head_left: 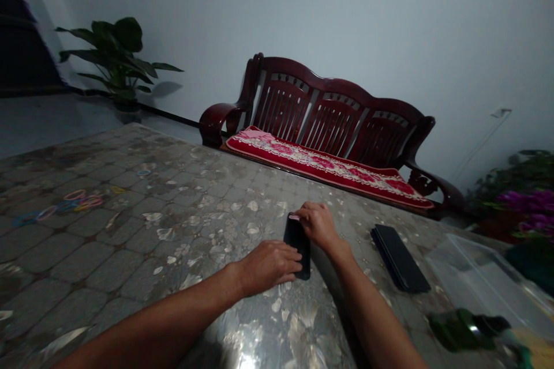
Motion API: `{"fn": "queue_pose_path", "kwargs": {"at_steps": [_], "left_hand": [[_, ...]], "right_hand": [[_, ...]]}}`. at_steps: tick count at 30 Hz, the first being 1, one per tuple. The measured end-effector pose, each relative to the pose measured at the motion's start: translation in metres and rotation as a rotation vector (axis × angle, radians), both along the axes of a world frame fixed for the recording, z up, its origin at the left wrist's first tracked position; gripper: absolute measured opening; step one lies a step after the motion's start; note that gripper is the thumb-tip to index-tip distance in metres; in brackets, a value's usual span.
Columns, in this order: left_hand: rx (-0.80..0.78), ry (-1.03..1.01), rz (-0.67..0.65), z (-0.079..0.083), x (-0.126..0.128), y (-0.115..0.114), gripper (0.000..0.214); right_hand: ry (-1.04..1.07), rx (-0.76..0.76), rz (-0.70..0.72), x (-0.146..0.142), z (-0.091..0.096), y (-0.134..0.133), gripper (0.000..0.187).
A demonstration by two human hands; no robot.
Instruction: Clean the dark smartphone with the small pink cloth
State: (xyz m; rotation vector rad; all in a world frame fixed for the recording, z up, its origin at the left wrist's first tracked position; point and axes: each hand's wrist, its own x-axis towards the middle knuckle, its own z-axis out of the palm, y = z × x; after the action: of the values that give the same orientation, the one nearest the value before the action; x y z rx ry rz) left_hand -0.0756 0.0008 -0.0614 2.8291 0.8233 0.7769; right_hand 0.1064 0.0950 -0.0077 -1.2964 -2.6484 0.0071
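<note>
A dark smartphone [298, 236] lies flat on the patterned tabletop, its long side pointing away from me. My left hand [272, 265] is closed over its left edge, with fingertips pressed on the dark glass. At the far end of the phone is my right hand [318, 223], its fingers pinched on a small pale pinkish piece [294, 217] that touches the top of the screen. What that piece is cannot be made out. To the right of my right forearm lies a dark phone-like flat case [400, 259].
A clear plastic box [480, 277] and a green bottle [467, 328] lie at the right. Several coloured rings [75, 196] are spread at the left of the table [182, 265]. Beyond it stand a wooden bench [333, 109] and a potted plant [116, 60].
</note>
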Motion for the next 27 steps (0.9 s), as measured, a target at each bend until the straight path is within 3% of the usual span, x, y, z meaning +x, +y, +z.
{"fn": "queue_pose_path", "kwargs": {"at_steps": [6,15,22,27], "left_hand": [[0.017,0.010,0.003,-0.001,0.000,0.000,0.014],[-0.021,-0.024,0.007,-0.006,0.000,0.001,0.013],[-0.015,-0.039,-0.002,-0.009,-0.001,0.002,0.015],[-0.028,-0.011,-0.001,-0.001,-0.001,0.000,0.013]], "right_hand": [[0.008,-0.006,-0.086,-0.001,-0.005,0.006,0.030],[0.001,0.000,0.115,0.004,-0.007,-0.011,0.030],[0.059,0.021,-0.067,0.000,-0.005,-0.006,0.030],[0.040,0.037,-0.005,0.001,-0.011,-0.009,0.028]]}}
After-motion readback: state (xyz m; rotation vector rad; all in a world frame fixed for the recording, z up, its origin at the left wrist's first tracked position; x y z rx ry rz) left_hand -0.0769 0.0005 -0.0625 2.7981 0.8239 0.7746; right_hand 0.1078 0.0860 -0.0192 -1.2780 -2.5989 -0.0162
